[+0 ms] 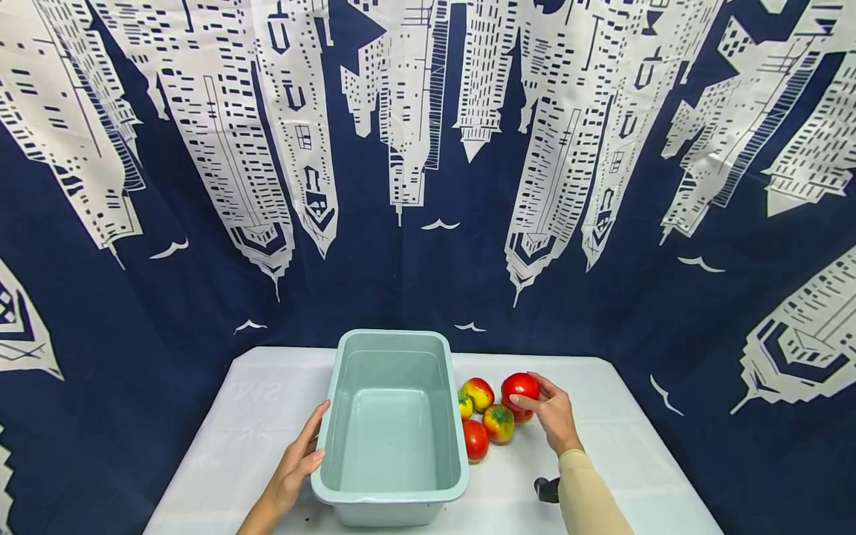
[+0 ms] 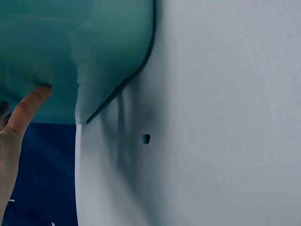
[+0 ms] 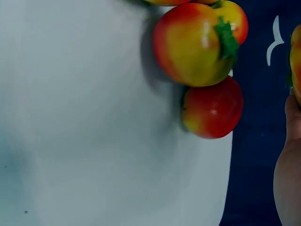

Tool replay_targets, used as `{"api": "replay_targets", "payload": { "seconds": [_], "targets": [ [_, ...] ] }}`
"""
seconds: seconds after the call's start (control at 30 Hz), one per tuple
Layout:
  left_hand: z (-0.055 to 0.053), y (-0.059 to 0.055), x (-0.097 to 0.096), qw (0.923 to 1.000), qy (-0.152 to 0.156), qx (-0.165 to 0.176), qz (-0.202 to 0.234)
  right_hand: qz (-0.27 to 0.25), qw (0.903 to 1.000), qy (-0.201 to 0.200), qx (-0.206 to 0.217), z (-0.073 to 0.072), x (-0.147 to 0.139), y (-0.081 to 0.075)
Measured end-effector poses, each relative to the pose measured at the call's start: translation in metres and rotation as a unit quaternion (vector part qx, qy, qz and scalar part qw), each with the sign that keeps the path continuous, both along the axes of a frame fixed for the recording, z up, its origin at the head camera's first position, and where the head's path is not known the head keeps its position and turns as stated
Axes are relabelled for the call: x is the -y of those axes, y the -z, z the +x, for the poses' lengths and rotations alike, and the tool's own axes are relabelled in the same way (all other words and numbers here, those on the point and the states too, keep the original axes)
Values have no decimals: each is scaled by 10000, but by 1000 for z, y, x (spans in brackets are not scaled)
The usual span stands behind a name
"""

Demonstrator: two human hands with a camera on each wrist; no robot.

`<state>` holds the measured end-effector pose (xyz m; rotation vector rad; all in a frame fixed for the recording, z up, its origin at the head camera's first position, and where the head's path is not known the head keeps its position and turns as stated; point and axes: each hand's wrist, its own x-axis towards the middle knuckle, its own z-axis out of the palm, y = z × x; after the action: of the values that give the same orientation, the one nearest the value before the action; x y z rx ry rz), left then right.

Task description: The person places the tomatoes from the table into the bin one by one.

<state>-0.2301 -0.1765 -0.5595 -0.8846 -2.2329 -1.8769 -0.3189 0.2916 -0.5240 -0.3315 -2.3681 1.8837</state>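
My left hand rests on the outer left wall of a pale green plastic bin. In the left wrist view, an extended finger touches the bin's side. Nothing lies inside the bin. To the right of it, my right hand holds a red tomato between thumb and fingers, above the other tomatoes. In the right wrist view, the held tomato shows only at the right edge. Several red and yellow tomatoes, among them a green-topped one, sit grouped on the table beside the bin.
A white-covered table bears everything. Behind it hangs a dark blue cloth with white printed buildings. A small black object shows beside the right sleeve. There is a small hole or dark spot in the table cover.
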Motion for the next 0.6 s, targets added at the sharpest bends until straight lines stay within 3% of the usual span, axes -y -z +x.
{"api": "replay_targets", "payload": {
  "seconds": [0.33,0.6],
  "targets": [
    [2,-1,-1,9998,-18,175,47,-75,9992,-316,-252,-13,20,-30],
    [1,0,0,9999,54,71,50,-232,9974,-558,-398,-21,49,-48]
  ]
}}
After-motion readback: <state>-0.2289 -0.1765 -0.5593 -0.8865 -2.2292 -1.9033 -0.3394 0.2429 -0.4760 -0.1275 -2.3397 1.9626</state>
